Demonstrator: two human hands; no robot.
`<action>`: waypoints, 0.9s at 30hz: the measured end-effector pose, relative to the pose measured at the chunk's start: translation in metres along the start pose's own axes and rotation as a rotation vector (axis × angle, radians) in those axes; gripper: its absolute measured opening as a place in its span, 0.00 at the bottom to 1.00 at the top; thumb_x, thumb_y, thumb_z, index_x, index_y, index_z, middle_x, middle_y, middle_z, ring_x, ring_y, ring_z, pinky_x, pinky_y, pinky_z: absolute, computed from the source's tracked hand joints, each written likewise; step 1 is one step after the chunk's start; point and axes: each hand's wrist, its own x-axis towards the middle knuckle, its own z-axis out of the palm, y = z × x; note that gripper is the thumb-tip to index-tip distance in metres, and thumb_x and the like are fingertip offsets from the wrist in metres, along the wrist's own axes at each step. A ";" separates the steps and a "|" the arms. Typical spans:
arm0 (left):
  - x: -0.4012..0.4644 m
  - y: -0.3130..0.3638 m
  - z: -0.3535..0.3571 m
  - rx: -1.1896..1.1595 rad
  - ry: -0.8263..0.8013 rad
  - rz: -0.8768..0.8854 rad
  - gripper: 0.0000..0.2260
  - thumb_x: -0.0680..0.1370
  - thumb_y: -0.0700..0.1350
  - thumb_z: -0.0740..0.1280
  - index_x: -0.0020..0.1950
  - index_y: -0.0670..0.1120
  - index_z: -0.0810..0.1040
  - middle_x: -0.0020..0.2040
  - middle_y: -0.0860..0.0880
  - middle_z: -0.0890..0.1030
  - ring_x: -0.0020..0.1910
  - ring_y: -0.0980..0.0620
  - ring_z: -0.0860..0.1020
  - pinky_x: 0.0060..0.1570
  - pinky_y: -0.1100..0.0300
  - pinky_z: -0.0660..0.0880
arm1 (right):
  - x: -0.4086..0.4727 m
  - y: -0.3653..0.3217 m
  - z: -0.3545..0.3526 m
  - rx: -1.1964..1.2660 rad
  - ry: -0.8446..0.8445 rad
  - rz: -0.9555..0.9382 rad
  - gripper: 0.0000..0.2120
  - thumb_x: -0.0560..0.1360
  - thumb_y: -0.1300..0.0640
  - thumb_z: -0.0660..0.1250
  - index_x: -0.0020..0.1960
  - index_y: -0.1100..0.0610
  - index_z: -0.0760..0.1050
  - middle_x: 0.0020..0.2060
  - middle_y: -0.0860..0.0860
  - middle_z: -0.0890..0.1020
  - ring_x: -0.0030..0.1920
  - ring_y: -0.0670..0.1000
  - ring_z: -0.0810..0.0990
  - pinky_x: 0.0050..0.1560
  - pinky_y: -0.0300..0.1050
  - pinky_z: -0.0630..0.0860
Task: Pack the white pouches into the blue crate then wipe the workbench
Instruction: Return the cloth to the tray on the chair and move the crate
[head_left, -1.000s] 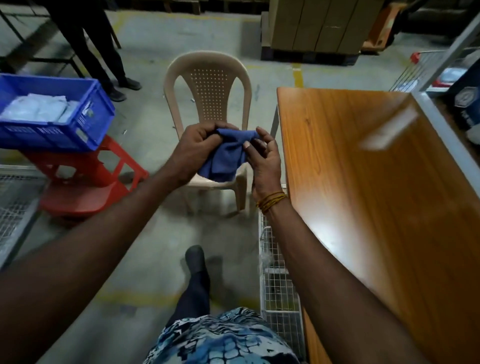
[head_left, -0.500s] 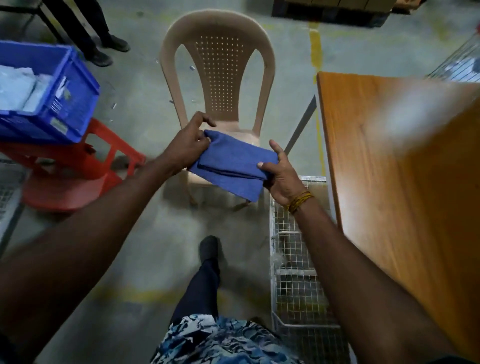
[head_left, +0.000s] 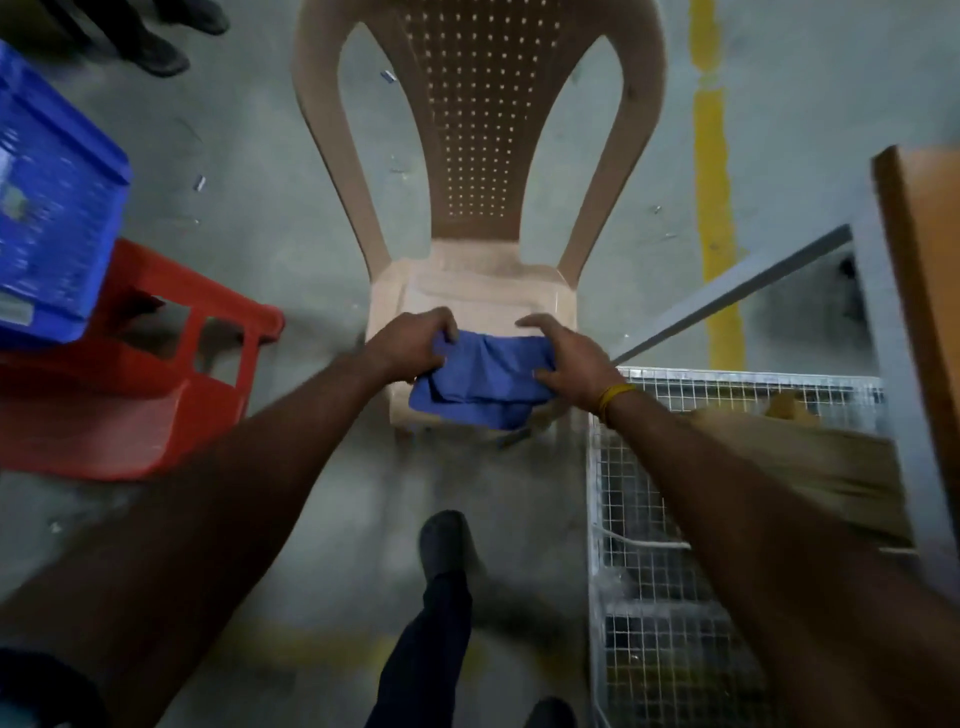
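A folded blue cloth (head_left: 480, 387) lies over the front edge of a beige plastic chair's seat (head_left: 467, 291). My left hand (head_left: 410, 345) grips the cloth's left end. My right hand (head_left: 569, 361) rests on its right end with the fingers curled over it. The blue crate (head_left: 52, 234) sits at the left edge on a red plastic stool (head_left: 135, 395); its inside is out of view. Only a corner of the wooden workbench (head_left: 924, 249) shows at the right. No white pouches are visible.
A wire-mesh rack (head_left: 675, 545) stands under the workbench at lower right, with a cardboard piece (head_left: 810, 457) on it. A yellow line (head_left: 717, 208) runs along the concrete floor. Another person's shoes (head_left: 161, 47) are at top left. My own leg and shoe (head_left: 441, 551) are below.
The view has tipped down and closer to the chair. My hands have lowered the blue cloth from mid-air onto the chair seat's front edge.
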 end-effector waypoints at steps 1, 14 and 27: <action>0.017 -0.005 -0.003 0.022 0.039 0.019 0.17 0.72 0.35 0.66 0.60 0.47 0.73 0.43 0.39 0.80 0.31 0.46 0.77 0.35 0.50 0.79 | 0.020 0.005 -0.002 -0.008 0.039 0.007 0.31 0.70 0.66 0.67 0.72 0.51 0.69 0.53 0.57 0.78 0.52 0.57 0.77 0.47 0.43 0.69; 0.152 -0.083 0.047 0.414 0.398 0.272 0.08 0.78 0.52 0.62 0.52 0.49 0.71 0.51 0.47 0.71 0.48 0.47 0.72 0.48 0.50 0.70 | 0.155 0.087 0.062 -0.696 0.527 -0.382 0.10 0.70 0.66 0.61 0.49 0.59 0.77 0.44 0.60 0.76 0.41 0.61 0.75 0.37 0.53 0.70; 0.186 -0.109 0.067 0.697 0.090 0.179 0.20 0.78 0.38 0.58 0.68 0.49 0.77 0.69 0.44 0.75 0.76 0.44 0.62 0.76 0.47 0.48 | 0.166 0.084 0.087 -0.569 -0.038 0.031 0.26 0.75 0.63 0.58 0.72 0.51 0.69 0.68 0.57 0.71 0.73 0.58 0.64 0.73 0.58 0.55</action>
